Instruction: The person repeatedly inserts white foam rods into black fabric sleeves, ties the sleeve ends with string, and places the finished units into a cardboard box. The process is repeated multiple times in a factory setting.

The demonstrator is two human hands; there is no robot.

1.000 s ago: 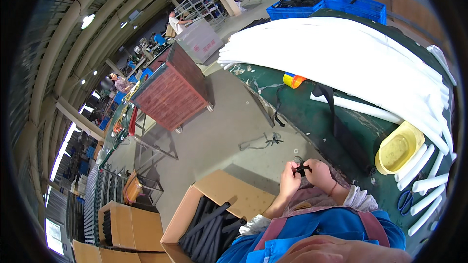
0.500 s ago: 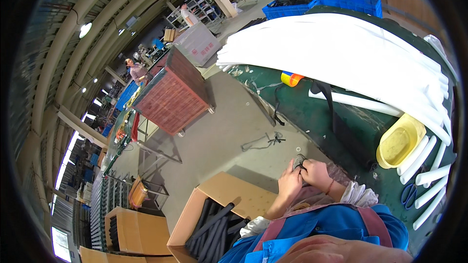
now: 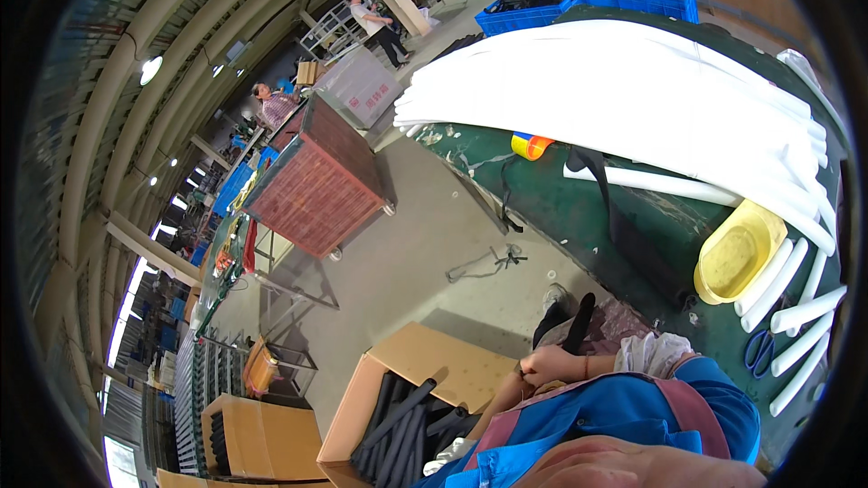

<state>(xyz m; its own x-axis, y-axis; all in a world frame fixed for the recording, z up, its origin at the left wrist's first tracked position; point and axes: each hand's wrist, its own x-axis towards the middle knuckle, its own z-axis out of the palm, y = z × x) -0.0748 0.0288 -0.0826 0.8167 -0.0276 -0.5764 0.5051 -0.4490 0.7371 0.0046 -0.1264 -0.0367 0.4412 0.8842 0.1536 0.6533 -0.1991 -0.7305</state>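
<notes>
Both my hands are low in front of my body, close together beside the open cardboard box (image 3: pixel 434 348). My right hand (image 3: pixel 553 365) is closed, fingers curled toward my left wrist; what lies inside its grip is hidden. My left forearm (image 3: pixel 499 402) reaches up to it, but the fingers of my left hand cannot be made out. Just beyond my right hand a black foam tube (image 3: pixel 580 323) sticks up over my lap. Whether a hand holds it cannot be seen. Several black foam tubes (image 3: pixel 398 425) lie in the box.
A green table (image 3: pixel 579 235) on the right bears white foam tubes (image 3: pixel 615 99), a yellow tray (image 3: pixel 741 253), blue scissors (image 3: pixel 759 352), a black strap (image 3: pixel 624 226) and a tape roll (image 3: pixel 531 145). A red-brown cart (image 3: pixel 316 185) stands left. Two people are farther off.
My hands have come back from near my shoe toward my body and the box. A black tube now shows upright over my lap. The view has shifted slightly; a far person has moved right.
</notes>
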